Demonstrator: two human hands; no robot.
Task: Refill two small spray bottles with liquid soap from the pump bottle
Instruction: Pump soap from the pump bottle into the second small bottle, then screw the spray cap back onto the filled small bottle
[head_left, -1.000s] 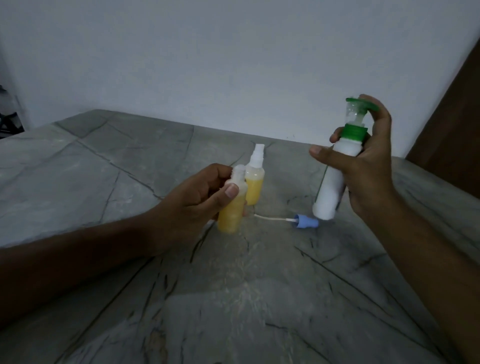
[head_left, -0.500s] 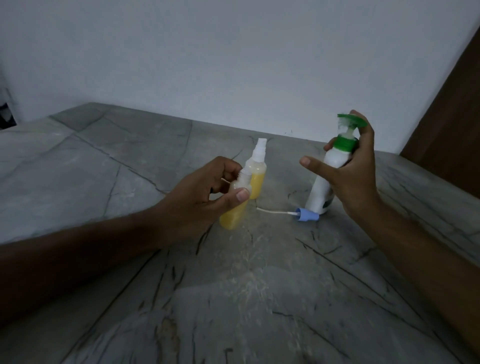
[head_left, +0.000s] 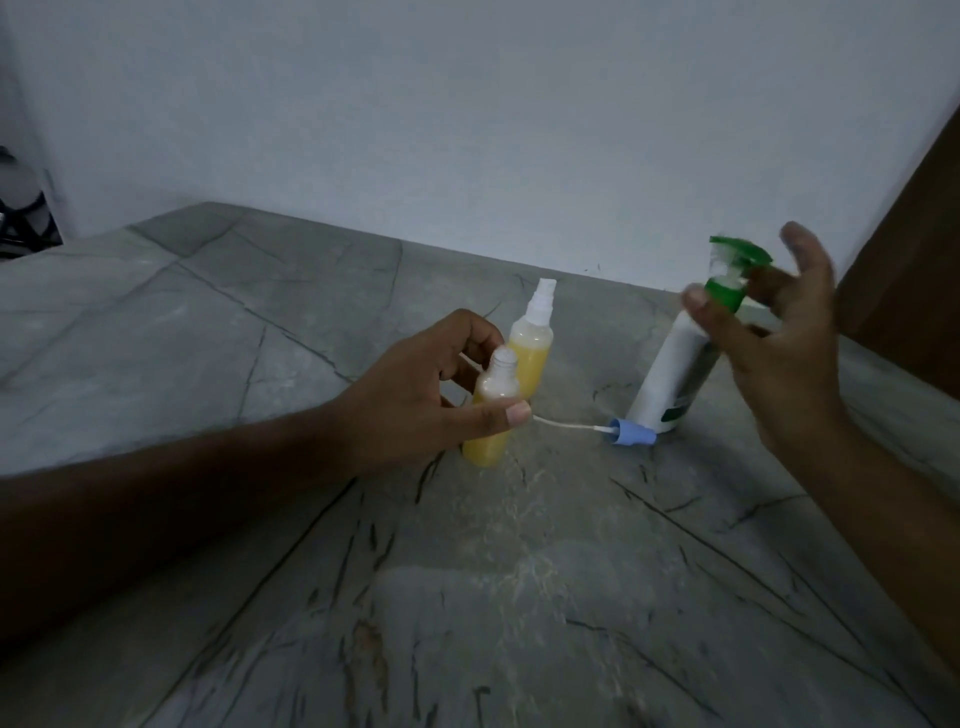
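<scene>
My left hand (head_left: 415, 400) grips a small uncapped spray bottle (head_left: 491, 441) of yellow liquid that stands on the grey stone table (head_left: 519, 597). Just behind it stands a second small bottle (head_left: 530, 353), also yellow-filled, with its white sprayer on. A blue spray cap (head_left: 631, 434) with its thin white tube lies on the table between the bottles and the pump bottle. The white pump bottle (head_left: 670, 374) with a green pump head rests its base on the table and leans right. My right hand (head_left: 779, 353) is at its neck with fingers spread; only the thumb is near the green collar.
A pale wall runs along the table's far edge. A brown wooden panel (head_left: 914, 249) rises at the far right. Dark objects (head_left: 21, 218) sit past the table's left end.
The pump bottle came down from the air onto the table beside the blue cap. My right hand's fingers have spread open off it. My left hand still holds the uncapped bottle.
</scene>
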